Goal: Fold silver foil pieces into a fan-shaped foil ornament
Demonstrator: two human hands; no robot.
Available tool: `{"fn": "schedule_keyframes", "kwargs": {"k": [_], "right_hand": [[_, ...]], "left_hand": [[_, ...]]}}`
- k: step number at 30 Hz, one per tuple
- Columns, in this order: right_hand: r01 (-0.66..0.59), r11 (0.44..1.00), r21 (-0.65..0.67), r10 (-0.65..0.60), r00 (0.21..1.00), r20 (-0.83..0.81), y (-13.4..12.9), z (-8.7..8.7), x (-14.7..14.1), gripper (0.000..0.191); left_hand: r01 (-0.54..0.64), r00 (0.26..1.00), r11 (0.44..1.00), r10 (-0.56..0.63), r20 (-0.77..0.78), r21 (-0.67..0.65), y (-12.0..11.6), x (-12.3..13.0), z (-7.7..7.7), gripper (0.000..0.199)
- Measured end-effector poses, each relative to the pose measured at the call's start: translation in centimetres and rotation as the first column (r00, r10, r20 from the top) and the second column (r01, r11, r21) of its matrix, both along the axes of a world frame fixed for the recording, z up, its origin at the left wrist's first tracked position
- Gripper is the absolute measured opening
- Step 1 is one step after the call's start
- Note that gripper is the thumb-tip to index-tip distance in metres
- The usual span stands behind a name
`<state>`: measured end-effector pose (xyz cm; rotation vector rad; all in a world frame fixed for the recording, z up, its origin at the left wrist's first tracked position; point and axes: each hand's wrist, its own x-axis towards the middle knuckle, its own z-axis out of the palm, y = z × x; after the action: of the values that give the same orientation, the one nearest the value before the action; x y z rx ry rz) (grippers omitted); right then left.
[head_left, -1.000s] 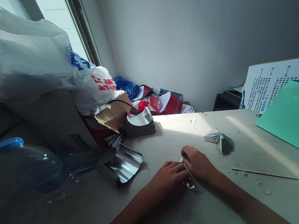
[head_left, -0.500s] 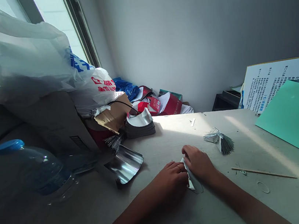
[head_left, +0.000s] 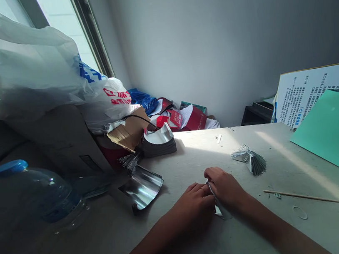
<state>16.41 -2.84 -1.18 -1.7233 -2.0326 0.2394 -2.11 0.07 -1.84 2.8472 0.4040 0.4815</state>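
In the head view, the person's left hand point(head_left: 193, 207) is curled nearly closed, fingers bent toward the right hand point(head_left: 225, 186), which is also mostly closed. Between them, both hands are pinching a folded strip of silver foil point(head_left: 219, 209), its lower end sticking out below the right hand and resting on or just above the pale tabletop point(head_left: 198, 150). Just up and to the right, a pleated foil fan point(head_left: 251, 161) is sitting on the table, well clear of the hands. To the left, a curved sheet of shiny foil point(head_left: 142, 187) is lying near the left hand, with a small pleated foil bundle point(head_left: 129, 163) beside its upper end and a stack of dark and silver sheets point(head_left: 159, 143) behind it. A wooden stick point(head_left: 300, 195) and a rubber band point(head_left: 300, 212) are lying to the right of the hands, near a green plastic folder point(head_left: 338, 137) and a printed board point(head_left: 316, 93) leaning against the wall. A large water bottle point(head_left: 40, 191) with a blue cap is lying at far left, under a white plastic bag point(head_left: 28, 67) heaped on a cardboard box point(head_left: 60, 138).
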Motion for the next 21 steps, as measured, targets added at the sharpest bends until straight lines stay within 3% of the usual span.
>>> {"fn": "schedule_keyframes", "kwargs": {"k": [11,16,21], "right_hand": [[-0.042,0.999,-0.030,0.041,0.998,-0.044,-0.2,0.7,0.7,0.016],[-0.082,0.993,-0.089,0.076,0.995,-0.068,-0.3,1.5,1.5,0.021],[-0.069,0.994,-0.088,0.063,0.995,-0.074,0.0,1.1,1.5,0.019]], "left_hand": [[0.011,1.000,1.000,-0.011,-0.008,-0.026,-0.1,-0.3,0.1,0.018],[-0.011,1.000,0.998,0.010,-0.018,-0.062,-0.6,-0.4,1.0,0.013],[-0.007,1.000,0.997,0.005,-0.020,-0.080,-0.8,-0.4,1.5,0.009]]}}
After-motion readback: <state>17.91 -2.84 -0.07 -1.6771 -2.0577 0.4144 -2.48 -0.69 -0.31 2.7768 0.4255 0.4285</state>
